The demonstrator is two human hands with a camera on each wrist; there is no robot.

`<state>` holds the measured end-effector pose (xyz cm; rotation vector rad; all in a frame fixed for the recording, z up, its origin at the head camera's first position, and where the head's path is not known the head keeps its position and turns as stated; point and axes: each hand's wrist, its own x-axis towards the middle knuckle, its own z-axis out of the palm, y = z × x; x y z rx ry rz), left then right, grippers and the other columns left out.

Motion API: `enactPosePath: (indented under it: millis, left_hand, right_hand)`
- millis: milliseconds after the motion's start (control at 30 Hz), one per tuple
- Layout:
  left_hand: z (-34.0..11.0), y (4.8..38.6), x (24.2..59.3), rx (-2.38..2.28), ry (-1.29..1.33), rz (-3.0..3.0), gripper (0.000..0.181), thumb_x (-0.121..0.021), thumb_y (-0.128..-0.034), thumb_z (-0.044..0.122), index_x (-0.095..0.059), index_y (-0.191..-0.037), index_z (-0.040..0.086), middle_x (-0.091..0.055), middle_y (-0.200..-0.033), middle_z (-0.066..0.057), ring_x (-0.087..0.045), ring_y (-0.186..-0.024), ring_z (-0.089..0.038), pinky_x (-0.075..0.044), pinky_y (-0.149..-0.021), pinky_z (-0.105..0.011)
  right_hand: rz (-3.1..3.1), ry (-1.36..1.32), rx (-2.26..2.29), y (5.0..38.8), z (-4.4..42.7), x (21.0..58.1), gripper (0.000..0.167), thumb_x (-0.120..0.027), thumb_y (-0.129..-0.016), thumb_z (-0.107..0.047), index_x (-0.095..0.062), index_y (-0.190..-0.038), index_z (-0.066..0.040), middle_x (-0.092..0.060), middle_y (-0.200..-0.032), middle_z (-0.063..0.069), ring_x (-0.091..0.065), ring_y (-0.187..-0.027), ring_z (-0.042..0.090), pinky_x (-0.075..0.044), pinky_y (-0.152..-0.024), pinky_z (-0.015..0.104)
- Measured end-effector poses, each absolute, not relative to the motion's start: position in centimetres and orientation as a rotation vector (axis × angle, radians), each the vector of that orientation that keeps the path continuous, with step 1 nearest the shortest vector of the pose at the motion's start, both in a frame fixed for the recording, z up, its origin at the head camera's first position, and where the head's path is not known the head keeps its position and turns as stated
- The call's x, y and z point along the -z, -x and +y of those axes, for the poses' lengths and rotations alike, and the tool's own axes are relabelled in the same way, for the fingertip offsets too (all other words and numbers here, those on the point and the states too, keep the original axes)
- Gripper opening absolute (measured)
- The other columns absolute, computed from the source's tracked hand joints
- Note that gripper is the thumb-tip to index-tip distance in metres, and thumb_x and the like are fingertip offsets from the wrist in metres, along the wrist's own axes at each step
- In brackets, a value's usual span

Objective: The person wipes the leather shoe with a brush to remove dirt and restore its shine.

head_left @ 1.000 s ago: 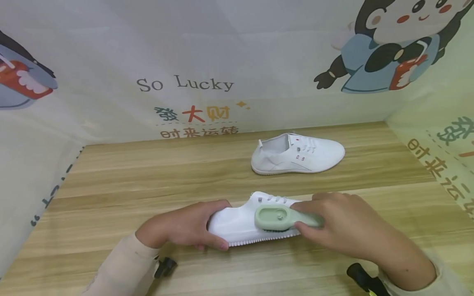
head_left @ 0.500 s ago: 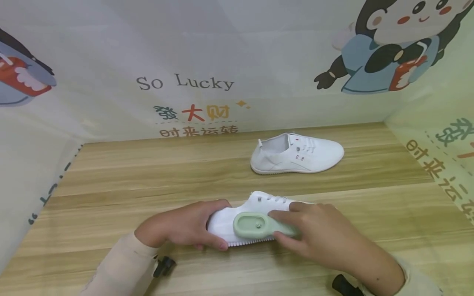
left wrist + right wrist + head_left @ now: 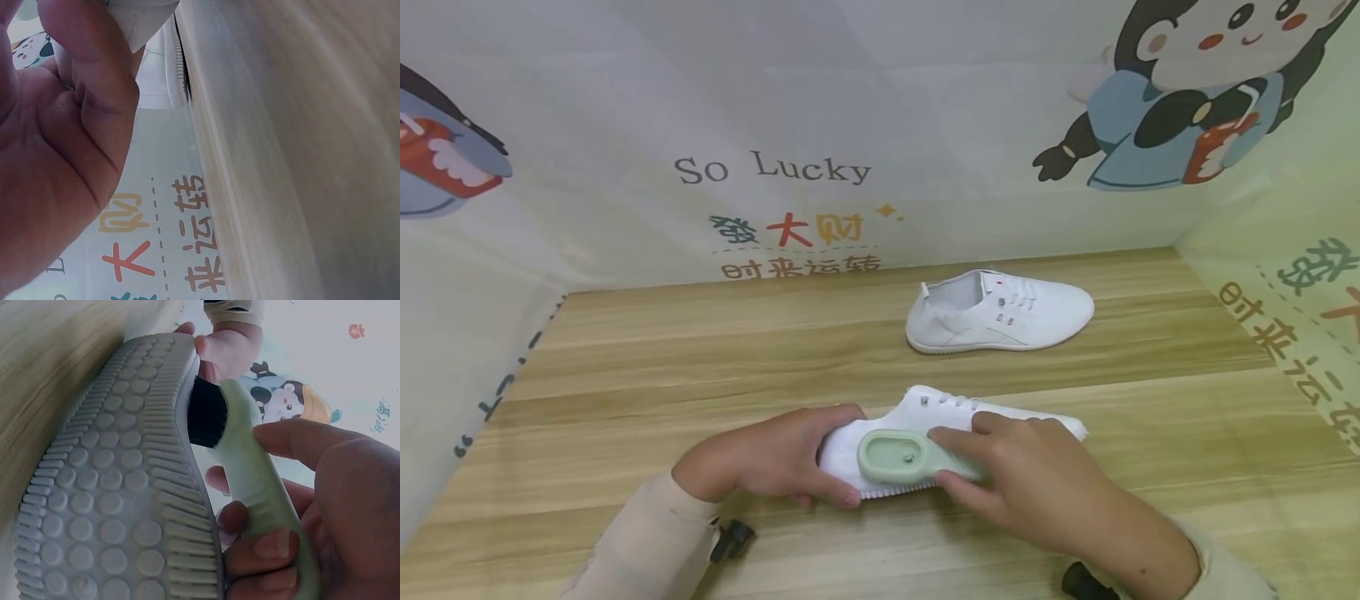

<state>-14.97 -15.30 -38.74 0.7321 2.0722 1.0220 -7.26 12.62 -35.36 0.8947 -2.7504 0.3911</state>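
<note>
A white lace-up shoe (image 3: 917, 421) lies on the wooden table, its toe pointing right. My left hand (image 3: 775, 454) grips its heel, thumb in front and fingers around the back. In the head view, my right hand (image 3: 1037, 467) holds the handle of a pale green brush (image 3: 891, 457) against the side of the shoe near the heel. From the right wrist, the dark bristles (image 3: 207, 412) touch the shoe's side, and the ridged, studded sole (image 3: 106, 481) faces the camera. In the left wrist view, only part of the left hand (image 3: 69, 125) and a bit of shoe show.
Behind stands a second white shoe (image 3: 1007, 312), upright with its toe to the right. Printed cloth walls (image 3: 955, 167) enclose the wooden table (image 3: 700, 350) at the back and both sides. Black wrist mounts (image 3: 732, 540) hang below the sleeves.
The brush in my right hand has slid left along the shoe's side toward the heel, uncovering the toe. The left hand and both shoes have stayed in place.
</note>
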Motion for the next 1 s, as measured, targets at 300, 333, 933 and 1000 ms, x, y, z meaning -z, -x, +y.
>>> enactPosePath:
  millis: [300,333,933,1000]
  left_hand:
    - [-14.9,15.0,38.6,-1.003,-0.725,2.086,0.052,-0.082,-0.0708,0.039,-0.051,-0.111,0.029,-0.058,-0.091,-0.006,-0.061,-0.06,-0.019,-0.052,-0.047,-0.037]
    - [-14.9,15.0,38.6,-1.003,-0.724,2.086,0.052,-0.082,-0.071,0.038,-0.051,-0.111,0.029,-0.058,-0.092,-0.007,-0.061,-0.06,-0.019,-0.052,-0.047,-0.037]
    - [-15.2,15.1,38.9,-1.016,-0.717,2.091,0.05,-0.082,-0.0726,0.037,-0.051,-0.111,0.028,-0.058,-0.094,-0.007,-0.06,-0.055,-0.02,-0.052,-0.048,-0.039]
    - [-15.3,15.1,38.8,-1.019,-0.711,2.096,0.05,-0.082,-0.0727,0.036,-0.051,-0.111,0.028,-0.058,-0.095,-0.007,-0.061,-0.059,-0.021,-0.052,-0.048,-0.039]
  right_hand:
    - [-2.823,-0.832,-0.396,7.5,14.3,34.5,0.031,-0.068,-0.084,-0.039,-0.07,-0.111,-0.024,-0.051,-0.069,-0.013,-0.036,-0.052,-0.001,-0.033,-0.047,0.019]
    - [-2.826,-0.828,-0.399,7.5,14.6,34.4,0.031,-0.068,-0.084,-0.039,-0.07,-0.111,-0.024,-0.052,-0.069,-0.013,-0.036,-0.052,-0.001,-0.033,-0.048,0.019]
    - [-2.874,-0.639,-0.457,7.1,20.3,33.1,0.03,-0.071,-0.083,-0.036,-0.071,-0.112,-0.027,-0.068,-0.091,-0.01,-0.049,-0.065,0.002,-0.041,-0.055,0.025]
    - [-2.881,-0.621,-0.455,7.1,20.8,32.8,0.03,-0.071,-0.083,-0.036,-0.071,-0.111,-0.026,-0.069,-0.094,-0.009,-0.049,-0.066,0.002,-0.042,-0.056,0.026]
